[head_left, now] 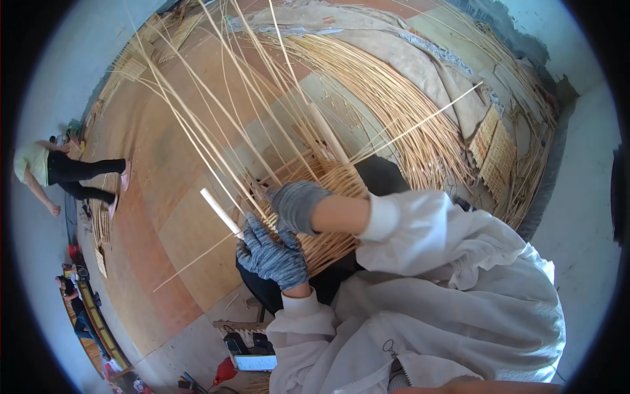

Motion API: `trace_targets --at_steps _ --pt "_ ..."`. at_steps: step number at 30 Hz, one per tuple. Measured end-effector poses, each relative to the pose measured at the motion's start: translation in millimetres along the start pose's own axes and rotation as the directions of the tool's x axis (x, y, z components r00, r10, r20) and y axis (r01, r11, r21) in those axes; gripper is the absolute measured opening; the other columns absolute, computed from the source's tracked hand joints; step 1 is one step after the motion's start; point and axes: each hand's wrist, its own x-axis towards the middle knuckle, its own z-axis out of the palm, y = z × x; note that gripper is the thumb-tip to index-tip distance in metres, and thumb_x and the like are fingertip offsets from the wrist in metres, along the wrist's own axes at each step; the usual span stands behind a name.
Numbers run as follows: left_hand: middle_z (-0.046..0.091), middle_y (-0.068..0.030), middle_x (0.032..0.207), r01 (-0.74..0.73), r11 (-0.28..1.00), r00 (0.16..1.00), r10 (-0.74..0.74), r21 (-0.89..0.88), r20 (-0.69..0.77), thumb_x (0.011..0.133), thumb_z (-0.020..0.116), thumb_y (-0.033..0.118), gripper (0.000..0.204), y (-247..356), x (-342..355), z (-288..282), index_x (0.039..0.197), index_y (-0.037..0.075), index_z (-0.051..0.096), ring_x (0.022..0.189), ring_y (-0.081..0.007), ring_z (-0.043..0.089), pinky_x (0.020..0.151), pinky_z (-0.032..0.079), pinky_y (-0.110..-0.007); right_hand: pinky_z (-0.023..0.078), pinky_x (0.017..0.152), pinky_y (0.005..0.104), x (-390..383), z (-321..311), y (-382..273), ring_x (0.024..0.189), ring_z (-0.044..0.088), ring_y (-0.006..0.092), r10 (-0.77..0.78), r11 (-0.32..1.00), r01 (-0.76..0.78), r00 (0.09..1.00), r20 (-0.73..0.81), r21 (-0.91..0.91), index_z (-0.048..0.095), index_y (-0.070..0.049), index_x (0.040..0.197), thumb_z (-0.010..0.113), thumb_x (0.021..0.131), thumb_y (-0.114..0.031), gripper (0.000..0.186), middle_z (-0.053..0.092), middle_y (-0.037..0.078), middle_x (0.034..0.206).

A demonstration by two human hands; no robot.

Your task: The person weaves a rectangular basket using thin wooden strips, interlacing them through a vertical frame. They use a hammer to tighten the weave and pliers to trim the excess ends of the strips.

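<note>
A part-woven wicker basket [331, 248] rests across my lap, with long pale rods standing up from its weave. My left hand [274, 257], in a grey knitted glove, is closed on the basket's left edge, close to a thick peeled stick [220, 211]. Just above it, my right hand [298, 206], gloved alike, curls its fingers over a wicker rod at the top of the weave; its fingertips are partly hidden. A second thick stick [327, 132] rises from the basket's far side. One thin rod [426, 129] pokes out to the right.
A long heap of wicker rods [387, 98] lies on the floor beyond, partly under a grey cloth [367, 26]. Woven panels [493, 148] lie at the right. Someone in dark trousers [82, 172] walks at the left. A phone [256, 362] is beside my left forearm.
</note>
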Motion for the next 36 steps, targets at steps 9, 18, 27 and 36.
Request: trace_targets --at_steps 9,18,27,36 --pt "0.056 -0.0159 0.110 0.121 0.964 0.991 -0.130 -0.236 -0.021 0.083 0.057 0.038 0.040 1.6 4.1 -2.3 0.111 0.009 0.059 0.099 -0.0342 0.051 0.084 0.041 -0.044 0.052 0.052 0.0207 -63.5 45.8 46.9 0.064 0.063 0.0128 0.335 0.188 0.441 0.811 -0.479 0.878 0.050 -0.001 0.119 0.051 0.089 -0.007 0.030 0.063 0.009 0.083" --pt "0.052 -0.0165 0.111 -0.069 0.994 0.951 0.091 -0.084 0.295 0.076 0.060 0.052 0.050 63.3 21.5 -0.6 0.112 0.017 0.060 0.114 -0.0337 0.044 0.106 0.015 -0.057 0.054 0.074 0.0283 -18.8 -6.9 55.0 0.085 0.065 0.0236 0.102 0.935 0.154 0.747 -0.657 0.320 0.047 -0.002 0.123 0.057 0.084 -0.008 0.040 0.065 0.014 0.093" --pt "0.057 -0.0129 0.108 0.200 0.597 0.930 -0.366 -0.777 -0.042 0.084 0.061 0.008 0.029 -30.6 -2.9 -10.8 0.111 -0.003 0.056 0.098 -0.0213 0.055 0.090 0.043 -0.033 0.050 0.079 0.0331 -90.0 48.6 56.0 0.087 0.062 0.0275 0.036 0.836 0.359 0.719 -0.694 0.416 0.061 -0.004 0.101 0.060 0.082 -0.014 0.022 0.064 0.013 0.096" --pt "0.063 -0.0077 0.090 0.439 0.093 0.779 -0.535 -0.894 0.327 0.084 0.062 0.006 0.012 -53.3 -0.4 16.3 0.093 -0.003 0.062 0.079 -0.0125 0.057 0.078 0.047 -0.026 0.053 0.073 0.0302 -58.7 46.7 10.7 0.079 0.065 0.0242 -0.204 0.833 0.482 0.723 -0.660 0.271 0.061 -0.004 0.104 0.055 0.088 -0.018 0.022 0.066 0.011 0.089"
